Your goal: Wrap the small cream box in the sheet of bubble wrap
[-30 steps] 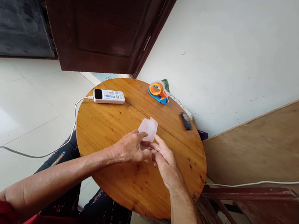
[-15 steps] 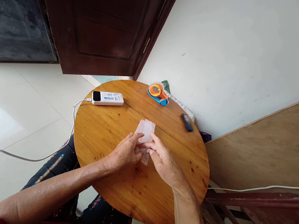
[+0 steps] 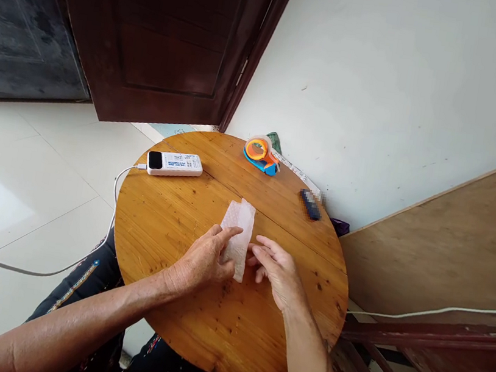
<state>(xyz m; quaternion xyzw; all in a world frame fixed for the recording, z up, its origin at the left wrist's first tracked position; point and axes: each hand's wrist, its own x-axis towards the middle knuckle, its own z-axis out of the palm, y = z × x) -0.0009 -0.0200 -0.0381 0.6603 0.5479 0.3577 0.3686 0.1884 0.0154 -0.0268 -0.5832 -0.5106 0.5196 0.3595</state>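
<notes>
A pale, translucent strip that looks like folded bubble wrap (image 3: 239, 215) lies flat near the middle of the round wooden table (image 3: 249, 340). My left hand (image 3: 206, 254) rests over its left side, thumb and index finger spread apart on top of the sheet; the other fingers are partly hidden. Just off the right edge is my right hand (image 3: 275, 270), its fingers loosely apart and nothing visible in them. Whether a right fingertip touches the sheet's edge, I cannot tell.
A white power bank (image 3: 181, 165) with a plugged-in cable (image 3: 116, 198) lies at the table's back left. An orange and blue tape dispenser (image 3: 261, 154) stands at the back. A dark, blurred object (image 3: 310, 204) lies by the wall (image 3: 381, 94). A brown door (image 3: 171, 40) stands behind.
My right hand has drawn back to the right, off the bubble wrap, and more of the sheet shows. My left index finger now stretches further across it.
</notes>
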